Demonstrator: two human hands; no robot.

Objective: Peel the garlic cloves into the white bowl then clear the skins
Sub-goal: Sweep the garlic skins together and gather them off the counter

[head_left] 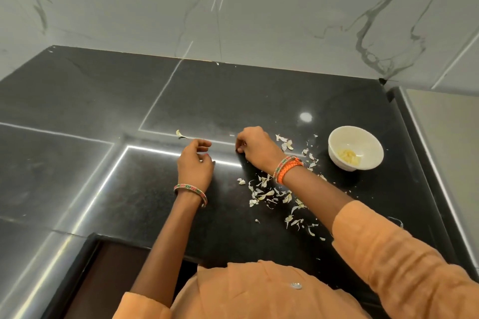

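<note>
On the black countertop [259, 101] the white bowl [355, 148] sits at about three o'clock from the hands, well apart from them, with a small heap of peeled garlic cloves [350, 156] lying in its bottom. The right hand [255, 146] rests knuckles-up on the counter with its fingers curled down toward the surface; whether they pinch anything under them cannot be told. The left hand [197, 163], just beside it at nine o'clock, hovers low with its fingers loosely bent and the thumb near the forefinger, and nothing can be seen in its grasp. A single piece of garlic skin [180, 134] lies at about eleven o'clock from the left hand, apart from the rest. The main scatter of garlic skins [269, 194] spreads across the counter from four to six o'clock of the right hand, under and beside the right wrist, with a few more pieces between that hand and the bowl. Both wrists wear beaded bangles [190, 193], and the sleeves [388, 254] are orange.
</note>
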